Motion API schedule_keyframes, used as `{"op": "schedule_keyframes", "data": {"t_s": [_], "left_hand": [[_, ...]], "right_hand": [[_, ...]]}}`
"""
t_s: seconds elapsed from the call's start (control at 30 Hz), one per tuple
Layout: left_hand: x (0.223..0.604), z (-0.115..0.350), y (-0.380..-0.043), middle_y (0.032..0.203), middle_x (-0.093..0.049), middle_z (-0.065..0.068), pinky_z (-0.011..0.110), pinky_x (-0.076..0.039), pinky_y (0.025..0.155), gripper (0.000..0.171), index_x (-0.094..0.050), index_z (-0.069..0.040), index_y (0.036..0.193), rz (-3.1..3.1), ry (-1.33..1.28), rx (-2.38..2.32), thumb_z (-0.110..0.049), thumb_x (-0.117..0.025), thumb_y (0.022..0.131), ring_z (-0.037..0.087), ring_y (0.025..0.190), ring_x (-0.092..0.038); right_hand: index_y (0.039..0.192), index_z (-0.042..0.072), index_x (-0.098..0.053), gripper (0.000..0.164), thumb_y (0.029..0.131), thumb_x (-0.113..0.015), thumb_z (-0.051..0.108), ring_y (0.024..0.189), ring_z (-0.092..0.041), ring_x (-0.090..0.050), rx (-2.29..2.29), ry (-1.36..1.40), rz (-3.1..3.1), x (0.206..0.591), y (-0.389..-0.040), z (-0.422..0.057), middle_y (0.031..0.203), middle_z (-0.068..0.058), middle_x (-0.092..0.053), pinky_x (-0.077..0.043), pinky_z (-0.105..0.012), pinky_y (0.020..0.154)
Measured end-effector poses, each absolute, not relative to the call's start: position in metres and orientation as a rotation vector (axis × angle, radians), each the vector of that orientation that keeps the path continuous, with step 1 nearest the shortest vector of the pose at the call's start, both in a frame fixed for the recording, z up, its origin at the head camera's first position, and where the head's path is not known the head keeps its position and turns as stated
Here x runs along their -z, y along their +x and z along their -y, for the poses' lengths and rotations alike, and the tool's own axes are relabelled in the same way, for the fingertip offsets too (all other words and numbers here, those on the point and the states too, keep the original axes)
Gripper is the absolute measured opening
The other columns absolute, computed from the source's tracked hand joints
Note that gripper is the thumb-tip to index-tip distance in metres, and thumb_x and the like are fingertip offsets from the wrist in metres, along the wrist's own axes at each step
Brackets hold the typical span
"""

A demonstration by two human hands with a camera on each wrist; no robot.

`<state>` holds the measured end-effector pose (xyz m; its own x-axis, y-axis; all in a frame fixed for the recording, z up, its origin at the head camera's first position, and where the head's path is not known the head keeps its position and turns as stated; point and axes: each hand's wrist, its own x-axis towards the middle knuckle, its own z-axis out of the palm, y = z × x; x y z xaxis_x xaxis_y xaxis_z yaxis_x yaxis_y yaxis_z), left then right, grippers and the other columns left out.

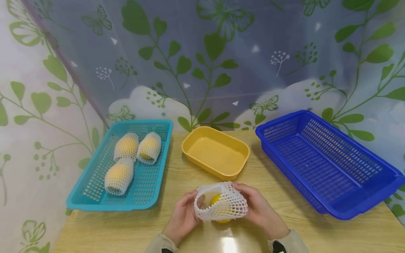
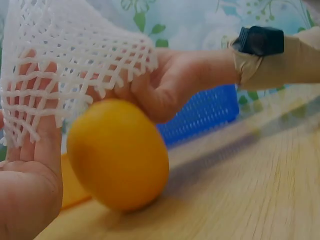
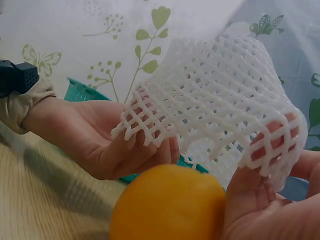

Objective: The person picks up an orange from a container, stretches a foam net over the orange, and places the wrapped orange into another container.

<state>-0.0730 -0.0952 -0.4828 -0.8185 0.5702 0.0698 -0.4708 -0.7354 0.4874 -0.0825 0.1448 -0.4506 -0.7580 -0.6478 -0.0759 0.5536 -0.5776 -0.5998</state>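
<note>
Both hands hold a white foam net sleeve [image 1: 235, 208] spread wide over a round, smooth yellow-orange fruit [image 2: 120, 157]. My left hand [image 1: 184, 215] grips its left side and my right hand [image 1: 260, 208] its right side. Through the mesh in the wrist views, fingertips show inside the lower edge of the sleeve [image 3: 215, 90]. The fruit stands on the wooden table below that edge, its top partly seen through the sleeve's mouth in the head view. In the right wrist view the fruit's lower part is cut off.
At left, a teal basket [image 1: 142, 203] carries three netted yellow fruits [image 1: 118, 175]. A yellow tray [image 1: 218, 156] stands just beyond the hands. To the right sits a large blue basket [image 1: 316, 158]. A leaf-patterned cloth [image 1: 190, 70] hangs behind the table [image 1: 177, 182].
</note>
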Motion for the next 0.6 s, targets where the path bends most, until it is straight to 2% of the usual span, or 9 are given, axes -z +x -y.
{"op": "schedule_keyframes", "data": {"t_s": [0.2, 0.43, 0.6], "left_hand": [[0.497, 0.097, -0.078, 0.076, -0.058, -0.001, 0.019, -0.044, 0.059, 0.031, -0.052, -0.01, 0.092, -0.676, 0.209, -2.48, -0.009, -0.024, 0.105, 0.009, 0.064, -0.057], [0.506, 0.094, -0.08, 0.103, -0.059, 0.001, 0.025, -0.052, 0.081, 0.022, -0.05, -0.009, 0.105, -0.798, 0.129, -2.467, -0.007, -0.029, 0.104, 0.01, 0.094, -0.06], [0.51, 0.092, -0.082, 0.099, -0.06, 0.002, 0.025, -0.055, 0.076, 0.021, -0.047, -0.008, 0.105, -0.828, 0.153, -2.437, -0.006, -0.026, 0.104, 0.011, 0.089, -0.063]], "right_hand": [[0.104, 0.009, -0.067, 0.038, 0.107, -0.03, 0.017, 0.088, -0.011, -0.066, 2.249, -0.152, -0.875, 0.463, -0.084, -0.146, 0.097, -0.002, -0.07, -0.054, -0.024, 0.081], [0.104, 0.011, -0.067, 0.035, 0.107, -0.033, 0.021, 0.089, -0.011, -0.066, 2.222, -0.108, -0.964, 0.478, -0.088, -0.15, 0.097, -0.001, -0.07, -0.054, -0.026, 0.083], [0.101, 0.013, -0.067, 0.035, 0.107, -0.033, 0.021, 0.087, -0.01, -0.065, 2.219, -0.067, -0.989, 0.49, -0.092, -0.152, 0.095, 0.0, -0.069, -0.054, -0.025, 0.081]]}}
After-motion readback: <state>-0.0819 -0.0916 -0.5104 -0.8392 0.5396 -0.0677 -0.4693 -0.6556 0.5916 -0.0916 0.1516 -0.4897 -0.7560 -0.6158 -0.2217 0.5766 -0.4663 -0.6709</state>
